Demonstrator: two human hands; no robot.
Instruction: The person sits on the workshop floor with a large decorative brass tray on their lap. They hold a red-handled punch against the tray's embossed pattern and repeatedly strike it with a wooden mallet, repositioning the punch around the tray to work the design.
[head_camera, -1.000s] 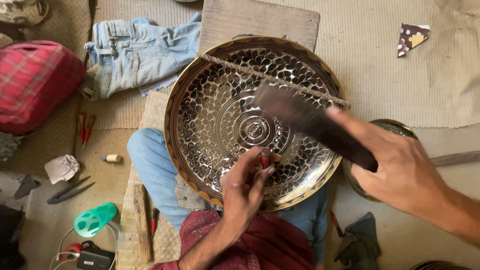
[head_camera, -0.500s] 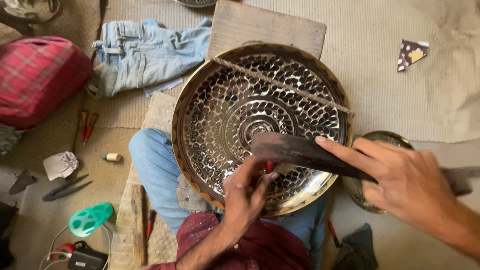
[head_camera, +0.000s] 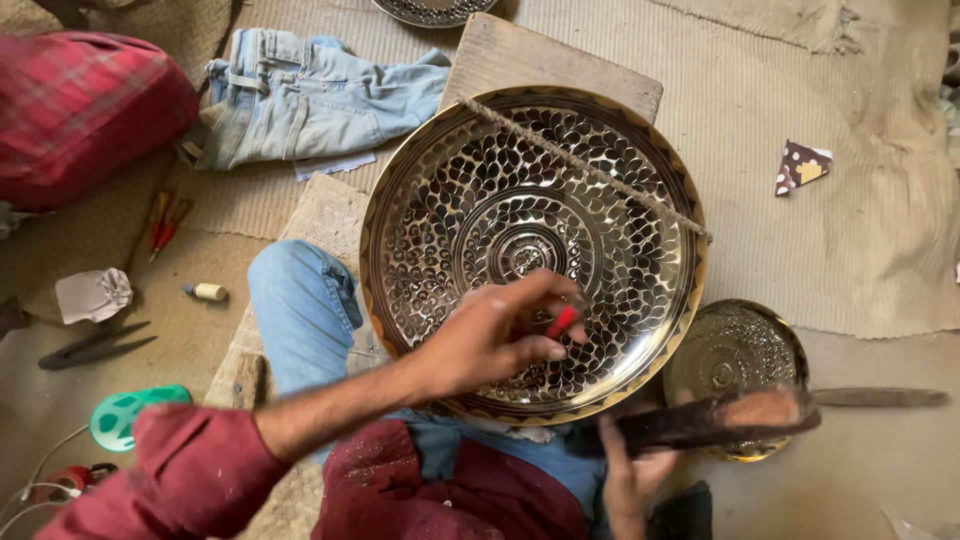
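Left hand (head_camera: 500, 335) pinches a small red tool (head_camera: 562, 321) over the big engraved metal bowl (head_camera: 530, 240), which rests on the person's lap. Just beside the bowl's near rim, the right hand (head_camera: 630, 475) grips a dark wooden mallet (head_camera: 715, 420) (blurred).

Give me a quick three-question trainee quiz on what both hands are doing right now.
1. True or false: the left hand pinches a small red tool over the large engraved plate.
2. What lies across the plate's upper part? A rope; B scissors; C cloth.
3. What does the right hand hold?
Key: 1 true; 2 A; 3 a long dark tool, blurred.
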